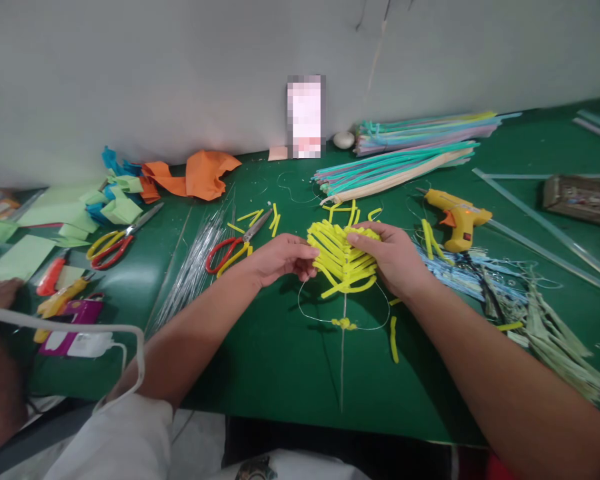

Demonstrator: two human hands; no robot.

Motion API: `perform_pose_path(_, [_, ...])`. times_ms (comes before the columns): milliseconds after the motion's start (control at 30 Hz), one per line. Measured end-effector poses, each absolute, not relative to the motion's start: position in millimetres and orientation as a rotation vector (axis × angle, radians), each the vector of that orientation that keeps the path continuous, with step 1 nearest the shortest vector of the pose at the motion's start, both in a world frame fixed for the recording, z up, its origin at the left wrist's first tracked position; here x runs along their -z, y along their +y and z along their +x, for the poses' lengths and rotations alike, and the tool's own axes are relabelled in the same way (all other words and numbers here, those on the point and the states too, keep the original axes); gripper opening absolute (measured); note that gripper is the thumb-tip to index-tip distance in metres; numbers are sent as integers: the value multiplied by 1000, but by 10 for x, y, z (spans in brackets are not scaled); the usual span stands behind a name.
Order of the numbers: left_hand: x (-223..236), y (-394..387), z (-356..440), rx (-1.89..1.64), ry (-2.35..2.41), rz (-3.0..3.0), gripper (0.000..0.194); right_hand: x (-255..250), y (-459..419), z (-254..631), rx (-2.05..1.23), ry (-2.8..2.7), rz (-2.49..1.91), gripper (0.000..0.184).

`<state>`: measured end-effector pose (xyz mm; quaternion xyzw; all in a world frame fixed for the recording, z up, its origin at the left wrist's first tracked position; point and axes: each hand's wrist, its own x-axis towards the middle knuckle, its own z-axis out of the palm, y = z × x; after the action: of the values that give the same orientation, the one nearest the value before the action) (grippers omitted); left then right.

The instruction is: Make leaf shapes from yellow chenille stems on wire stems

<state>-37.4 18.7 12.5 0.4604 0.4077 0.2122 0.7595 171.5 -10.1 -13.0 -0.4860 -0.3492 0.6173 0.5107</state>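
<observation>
Between my hands is a leaf shape of yellow pipe cleaners (337,263), its short strips set in rows along a central wire stem (343,373). My left hand (291,259) pinches the leaf's left edge. With its thumb on the front, my right hand (387,253) grips the right side; its other fingers are mostly hidden behind. Below the leaf, a thin wire loop (307,315) curves to both sides and meets the stem at a small yellow knot (344,324). Cut yellow pieces (394,340) lie around the hands.
Red-and-yellow scissors (237,247) and clear thin rods (195,260) lie left. A yellow glue gun (457,217), glue sticks (545,227) and pipe-cleaner bundles (400,167) are right and behind. Another person's hand (0,293) rests at far left, near a white cable (80,327).
</observation>
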Motion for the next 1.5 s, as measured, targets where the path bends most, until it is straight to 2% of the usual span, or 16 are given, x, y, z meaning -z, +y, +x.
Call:
perform_pose_path(433, [-173,177,-318,-420,1043,1074,15,167,-97,1721,-1471,-885,-1201,39])
perform_pose_path(800, [-174,157,-310,-534,1039,1089,17,155,-93,1710,-1471,-815,-1150,31])
perform_pose_path(967, [-160,127,-282,-411,979,1148,25,165,-85,1692,-1421,-775,-1127,25])
perform_pose_path(1067, [-114,116,-271,-373,959,1212,23,187,-70,1687,-1360,-733,-1127,24])
perform_pose_path(1333, [-14,200,-281,-741,1017,1078,21,209,-8,1717,-1412,-674,-1063,39])
perform_pose_path(1500, [6,220,-295,-807,975,1084,21,168,-54,1695,-1408,-847,-1119,31])
